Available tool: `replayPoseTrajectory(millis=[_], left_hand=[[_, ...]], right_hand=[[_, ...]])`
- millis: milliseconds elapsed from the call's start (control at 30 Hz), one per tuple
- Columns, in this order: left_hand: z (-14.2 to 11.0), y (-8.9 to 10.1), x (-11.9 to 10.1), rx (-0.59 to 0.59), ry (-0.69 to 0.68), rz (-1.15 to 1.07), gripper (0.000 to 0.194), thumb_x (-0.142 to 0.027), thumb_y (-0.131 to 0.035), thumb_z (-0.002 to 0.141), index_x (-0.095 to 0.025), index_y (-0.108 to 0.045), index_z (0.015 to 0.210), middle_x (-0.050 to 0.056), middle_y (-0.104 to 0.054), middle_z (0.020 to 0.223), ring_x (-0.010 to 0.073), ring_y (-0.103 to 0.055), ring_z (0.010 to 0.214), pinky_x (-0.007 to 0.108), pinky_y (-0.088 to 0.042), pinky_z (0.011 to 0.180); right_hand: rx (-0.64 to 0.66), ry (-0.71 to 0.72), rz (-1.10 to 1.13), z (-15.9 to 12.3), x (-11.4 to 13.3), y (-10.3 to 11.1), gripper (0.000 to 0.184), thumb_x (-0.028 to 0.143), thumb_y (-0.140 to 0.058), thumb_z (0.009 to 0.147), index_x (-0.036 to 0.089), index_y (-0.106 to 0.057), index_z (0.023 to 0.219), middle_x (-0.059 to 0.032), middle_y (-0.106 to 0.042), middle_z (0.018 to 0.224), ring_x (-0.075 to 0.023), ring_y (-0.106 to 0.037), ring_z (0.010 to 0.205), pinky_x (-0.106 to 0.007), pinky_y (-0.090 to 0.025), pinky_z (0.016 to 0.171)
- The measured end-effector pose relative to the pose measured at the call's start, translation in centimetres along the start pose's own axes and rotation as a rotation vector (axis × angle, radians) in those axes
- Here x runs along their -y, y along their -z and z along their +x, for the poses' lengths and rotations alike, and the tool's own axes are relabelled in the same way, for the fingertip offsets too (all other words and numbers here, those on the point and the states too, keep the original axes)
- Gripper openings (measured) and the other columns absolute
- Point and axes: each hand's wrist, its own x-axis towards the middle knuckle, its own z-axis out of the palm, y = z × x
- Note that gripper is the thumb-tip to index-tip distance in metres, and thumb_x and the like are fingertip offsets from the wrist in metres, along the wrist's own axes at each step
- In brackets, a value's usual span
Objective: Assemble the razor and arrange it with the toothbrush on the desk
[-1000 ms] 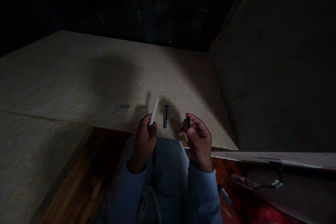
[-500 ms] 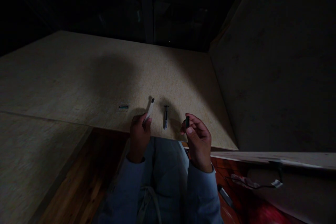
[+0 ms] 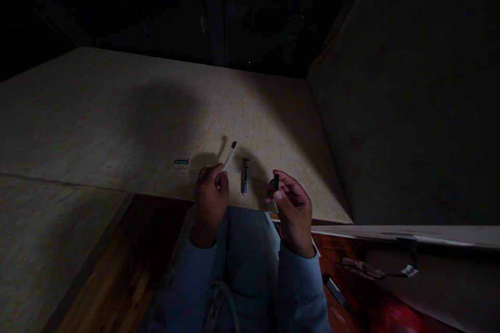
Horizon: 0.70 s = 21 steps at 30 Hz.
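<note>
From where I'm standing, the slim razor handle (image 3: 245,179) lies on the tabletop (image 3: 234,99) at about two o'clock from the left hand (image 3: 211,197) and nine o'clock from the grip of the right hand (image 3: 294,208), touched by neither. The left grip is closed round a pale stick (image 3: 228,158), its dark tip pointing to one o'clock, while the right pinches a small dark piece (image 3: 275,182) between thumb and fingers. A small dark strip (image 3: 180,162) lies near the left grip, towards ten o'clock.
</note>
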Motion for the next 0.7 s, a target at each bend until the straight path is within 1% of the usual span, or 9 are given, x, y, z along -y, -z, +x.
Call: replayPoseTrajectory(millis=[67,167,300,400,500,567,633,700], left_hand=[[-0.4,-0.2,-1.5,0.009,-0.01,-0.069,0.027,-0.025,-0.057,0.091,-0.015,-0.07,0.113,0.009,-0.069,0.096,0.0199,-0.068,0.085,0.032,-0.056,0.078],[-1.2,-1.2,-4.0,0.093,-0.021,-0.148,0.029,-0.023,-0.056,0.093,-0.015,-0.068,0.117,0.009,-0.07,0.098,0.0198,-0.069,0.089,0.032,-0.057,0.081],[-2.4,-3.6,-6.7,0.222,-0.013,-0.177,0.028,-0.02,-0.051,0.096,-0.016,-0.067,0.118,0.011,-0.073,0.107,0.0226,-0.07,0.099,0.036,-0.056,0.088],[-2.8,-5.6,-8.0,0.32,-0.02,-0.17,0.032,-0.018,-0.048,0.097,-0.013,-0.065,0.124,0.014,-0.074,0.114,0.0248,-0.069,0.107,0.039,-0.056,0.095],[-2.9,-7.6,-9.5,0.427,-0.044,-0.108,0.041,-0.016,-0.046,0.098,-0.011,-0.056,0.137,0.017,-0.071,0.125,0.0261,-0.067,0.116,0.039,-0.055,0.098],[-3.0,-8.6,-10.6,0.484,-0.068,-0.023,0.047,-0.015,-0.045,0.098,-0.011,-0.05,0.144,0.018,-0.069,0.131,0.0261,-0.067,0.118,0.037,-0.055,0.097],[-3.2,-9.4,-11.9,0.537,-0.099,0.088,0.05,-0.017,-0.044,0.099,-0.011,-0.045,0.148,0.019,-0.068,0.131,0.0256,-0.068,0.116,0.035,-0.056,0.093],[-3.3,-9.9,-12.9,0.591,-0.126,0.208,0.052,-0.019,-0.044,0.1,-0.013,-0.042,0.151,0.018,-0.071,0.125,0.0247,-0.071,0.107,0.032,-0.057,0.085]], right_hand=[[-0.014,-0.002,-0.005,0.1,0.1,0.3,0.038,0.03,-0.08,0.078,0.024,-0.072,0.115,0.0016,-0.068,0.082,-0.0123,-0.063,0.067,-0.029,-0.056,0.066],[-0.064,-0.001,-0.019,0.4,0.5,1.3,0.039,0.031,-0.081,0.077,0.024,-0.073,0.114,-0.0001,-0.071,0.086,-0.0133,-0.065,0.07,-0.03,-0.059,0.067],[-0.161,0.027,-0.041,0.5,1.4,3.3,0.04,0.032,-0.083,0.074,0.024,-0.074,0.112,-0.0012,-0.072,0.089,-0.0135,-0.064,0.073,-0.03,-0.06,0.068],[-0.186,0.018,-0.095,0.6,2.4,5.4,0.042,0.033,-0.084,0.073,0.023,-0.074,0.112,-0.0019,-0.072,0.091,-0.0145,-0.065,0.075,-0.031,-0.061,0.069],[-0.167,-0.066,-0.171,0.8,3.5,8.0,0.044,0.034,-0.086,0.07,0.022,-0.074,0.111,-0.0021,-0.072,0.088,-0.0159,-0.067,0.075,-0.033,-0.061,0.071],[-0.178,-0.1,-0.233,1.1,3.9,9.9,0.046,0.036,-0.087,0.067,0.02,-0.074,0.109,-0.0025,-0.073,0.087,-0.0171,-0.068,0.075,-0.033,-0.061,0.071],[-0.217,-0.096,-0.319,1.5,4.1,11.8,0.049,0.039,-0.086,0.067,0.018,-0.073,0.109,-0.0037,-0.073,0.087,-0.0185,-0.068,0.075,-0.033,-0.06,0.07],[-0.249,-0.076,-0.43,2.0,3.9,13.5,0.05,0.043,-0.082,0.068,0.017,-0.072,0.109,-0.0052,-0.074,0.086,-0.0198,-0.069,0.075,-0.033,-0.059,0.068]])
